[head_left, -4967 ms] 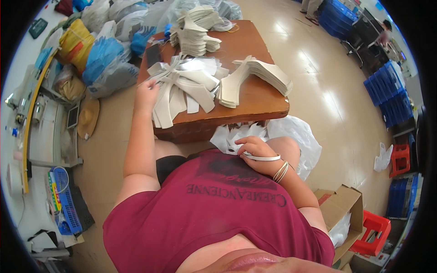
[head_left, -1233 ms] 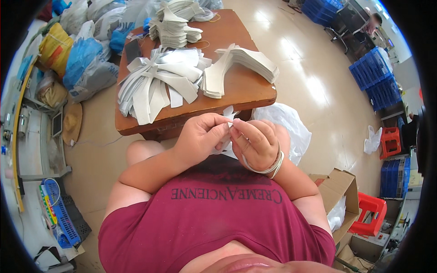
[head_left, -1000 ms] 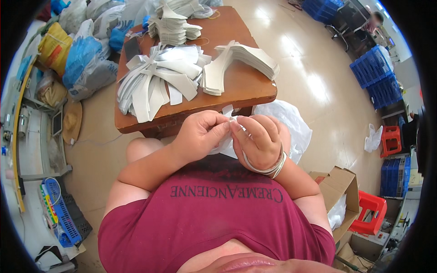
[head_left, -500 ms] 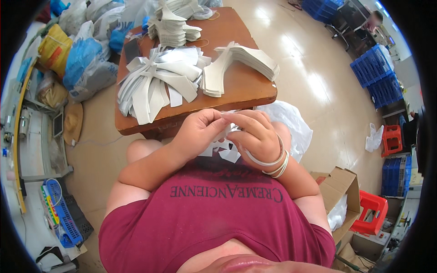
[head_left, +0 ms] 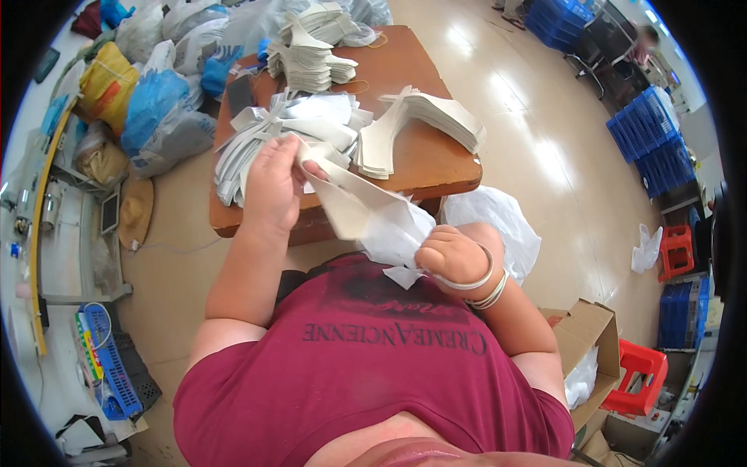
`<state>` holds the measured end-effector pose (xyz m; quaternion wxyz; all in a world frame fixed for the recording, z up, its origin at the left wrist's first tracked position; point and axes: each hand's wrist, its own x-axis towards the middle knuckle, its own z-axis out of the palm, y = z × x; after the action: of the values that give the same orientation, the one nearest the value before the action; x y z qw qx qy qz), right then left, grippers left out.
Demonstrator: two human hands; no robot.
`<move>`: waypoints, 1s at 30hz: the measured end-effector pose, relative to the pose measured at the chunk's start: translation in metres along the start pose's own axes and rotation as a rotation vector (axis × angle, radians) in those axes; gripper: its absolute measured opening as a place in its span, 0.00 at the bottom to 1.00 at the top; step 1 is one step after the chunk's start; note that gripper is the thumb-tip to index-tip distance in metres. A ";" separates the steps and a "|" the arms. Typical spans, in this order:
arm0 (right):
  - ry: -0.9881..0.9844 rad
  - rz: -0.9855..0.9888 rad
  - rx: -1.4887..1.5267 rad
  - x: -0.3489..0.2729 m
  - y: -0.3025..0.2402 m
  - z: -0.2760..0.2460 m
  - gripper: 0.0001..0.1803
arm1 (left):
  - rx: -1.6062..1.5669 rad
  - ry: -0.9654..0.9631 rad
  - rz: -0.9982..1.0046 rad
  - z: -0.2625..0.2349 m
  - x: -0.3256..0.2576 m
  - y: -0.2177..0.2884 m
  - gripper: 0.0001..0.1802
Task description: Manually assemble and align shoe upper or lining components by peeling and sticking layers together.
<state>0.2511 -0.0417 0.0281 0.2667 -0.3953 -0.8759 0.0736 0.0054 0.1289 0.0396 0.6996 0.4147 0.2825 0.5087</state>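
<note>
Near the brown wooden table (head_left: 436, 159), the left hand (head_left: 274, 180) and right hand (head_left: 450, 253) each grip closed an end of one white, flat paper piece (head_left: 359, 208).

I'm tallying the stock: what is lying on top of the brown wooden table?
On the table: a spread heap of white cut pieces, a fanned stack and a far pile. The left hand covers part of the heap.

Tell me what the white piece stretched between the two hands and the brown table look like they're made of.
The long white flat piece, held by the left hand and right hand, looks like thin matte fabric or paper-like sheet: it bends and creases softly. The brown table looks like smooth finished wood, with a slight sheen.
</note>
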 end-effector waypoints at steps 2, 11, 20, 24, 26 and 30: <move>-0.051 0.057 -0.070 -0.020 0.011 0.003 0.09 | -0.012 0.072 0.064 -0.003 0.006 0.016 0.09; 0.207 0.579 0.071 -0.116 0.044 0.027 0.06 | 0.237 0.126 0.180 -0.002 -0.007 0.091 0.11; 0.598 0.435 1.245 -0.021 0.035 0.026 0.18 | 0.164 -0.529 -0.243 0.060 -0.026 0.058 0.12; 0.448 0.363 1.485 -0.004 0.045 0.038 0.19 | 0.129 -0.630 -0.426 0.088 -0.025 0.039 0.09; 0.427 0.510 1.510 -0.009 0.046 0.051 0.18 | 0.124 -0.636 -0.446 0.087 -0.021 0.029 0.08; 0.381 0.617 1.529 -0.016 0.039 0.047 0.19 | 0.108 -0.510 -0.461 0.068 0.003 0.008 0.10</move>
<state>0.2607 -0.0229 -0.0318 0.5717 -0.3332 -0.3781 0.6475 0.0580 0.1127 0.0806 0.8210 0.4904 0.2115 0.2017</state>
